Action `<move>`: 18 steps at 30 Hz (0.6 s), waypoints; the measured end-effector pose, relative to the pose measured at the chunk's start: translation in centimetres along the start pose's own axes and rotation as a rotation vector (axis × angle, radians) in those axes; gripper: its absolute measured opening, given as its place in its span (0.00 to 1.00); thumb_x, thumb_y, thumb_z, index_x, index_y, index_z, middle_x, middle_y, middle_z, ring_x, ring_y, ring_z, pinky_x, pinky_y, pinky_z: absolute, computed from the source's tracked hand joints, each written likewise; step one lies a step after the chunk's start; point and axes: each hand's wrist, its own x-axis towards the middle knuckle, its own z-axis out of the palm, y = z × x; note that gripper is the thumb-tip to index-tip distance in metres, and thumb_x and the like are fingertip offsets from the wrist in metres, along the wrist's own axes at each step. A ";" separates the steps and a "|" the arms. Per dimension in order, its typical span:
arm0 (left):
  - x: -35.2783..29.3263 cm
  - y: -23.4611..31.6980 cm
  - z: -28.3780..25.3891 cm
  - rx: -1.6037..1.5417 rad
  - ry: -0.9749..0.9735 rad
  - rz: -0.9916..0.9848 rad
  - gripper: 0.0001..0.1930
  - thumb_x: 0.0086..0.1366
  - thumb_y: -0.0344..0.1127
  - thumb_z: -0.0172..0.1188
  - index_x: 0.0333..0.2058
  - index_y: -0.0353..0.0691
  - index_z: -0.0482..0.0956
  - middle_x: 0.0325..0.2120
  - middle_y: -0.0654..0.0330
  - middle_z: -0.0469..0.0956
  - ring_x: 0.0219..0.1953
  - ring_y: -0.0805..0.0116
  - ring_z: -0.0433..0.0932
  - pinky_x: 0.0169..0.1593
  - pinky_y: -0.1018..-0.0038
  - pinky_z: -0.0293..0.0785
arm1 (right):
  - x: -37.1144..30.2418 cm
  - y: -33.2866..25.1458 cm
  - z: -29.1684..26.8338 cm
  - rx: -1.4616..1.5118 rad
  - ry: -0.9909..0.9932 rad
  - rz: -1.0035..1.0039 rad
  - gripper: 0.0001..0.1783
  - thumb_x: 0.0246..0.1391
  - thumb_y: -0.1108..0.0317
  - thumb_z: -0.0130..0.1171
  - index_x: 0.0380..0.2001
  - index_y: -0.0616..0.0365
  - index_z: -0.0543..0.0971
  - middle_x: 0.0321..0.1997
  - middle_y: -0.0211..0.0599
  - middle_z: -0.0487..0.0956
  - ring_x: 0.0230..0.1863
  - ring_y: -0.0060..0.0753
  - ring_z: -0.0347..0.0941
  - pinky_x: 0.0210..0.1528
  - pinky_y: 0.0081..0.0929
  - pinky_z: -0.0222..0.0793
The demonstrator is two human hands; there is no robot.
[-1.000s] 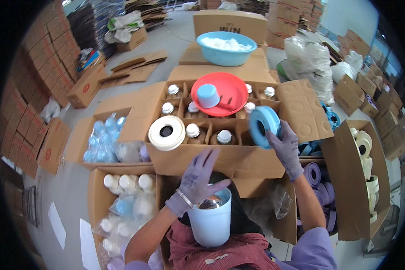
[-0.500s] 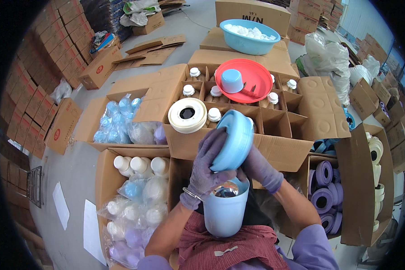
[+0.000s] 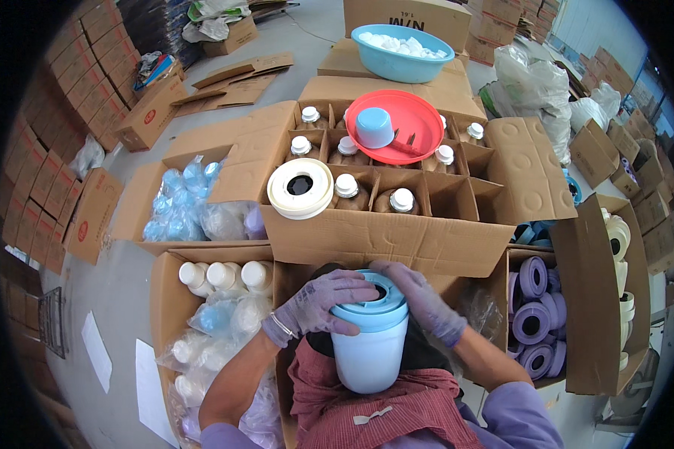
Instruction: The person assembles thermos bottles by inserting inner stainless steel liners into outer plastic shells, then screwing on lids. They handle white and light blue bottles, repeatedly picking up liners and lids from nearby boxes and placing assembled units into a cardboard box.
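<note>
Fingers curled, left hand (image 3: 318,305) and right hand (image 3: 421,299) clasp one blue collar (image 3: 368,319) atop one pale-blue container (image 3: 368,361) in the lap. One red tray (image 3: 421,112) and one cream ring (image 3: 314,202) partly cover the carton (image 3: 382,241).

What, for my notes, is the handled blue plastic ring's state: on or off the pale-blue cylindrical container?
On: the ring sits atop the container, between the left hand and right hand. Whether it's fastened, I cannot tell.
</note>
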 end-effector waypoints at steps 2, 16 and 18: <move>-1.1 0.7 0.8 0.113 0.019 0.005 0.41 0.52 0.63 0.66 0.58 0.41 0.75 0.57 0.55 0.75 0.62 0.49 0.68 0.65 0.56 0.63 | 0.4 2.0 0.5 -0.289 -0.056 -0.252 0.17 0.62 0.67 0.50 0.52 0.59 0.77 0.58 0.51 0.76 0.60 0.47 0.72 0.65 0.32 0.64; -1.1 -2.4 11.4 -0.545 0.855 -0.441 0.28 0.75 0.43 0.45 0.67 0.33 0.58 0.64 0.47 0.62 0.65 0.57 0.62 0.69 0.64 0.56 | -7.7 -5.4 -3.5 -0.702 -0.327 -0.588 0.32 0.53 0.58 0.63 0.61 0.52 0.71 0.56 0.44 0.73 0.55 0.45 0.71 0.58 0.40 0.68; -3.1 -3.2 15.5 -0.181 0.791 -0.750 0.31 0.71 0.48 0.53 0.64 0.32 0.62 0.59 0.45 0.68 0.62 0.56 0.67 0.65 0.67 0.61 | -10.7 -7.2 -4.1 -0.892 -0.302 -0.325 0.35 0.52 0.53 0.65 0.62 0.51 0.71 0.46 0.38 0.76 0.41 0.43 0.77 0.42 0.37 0.75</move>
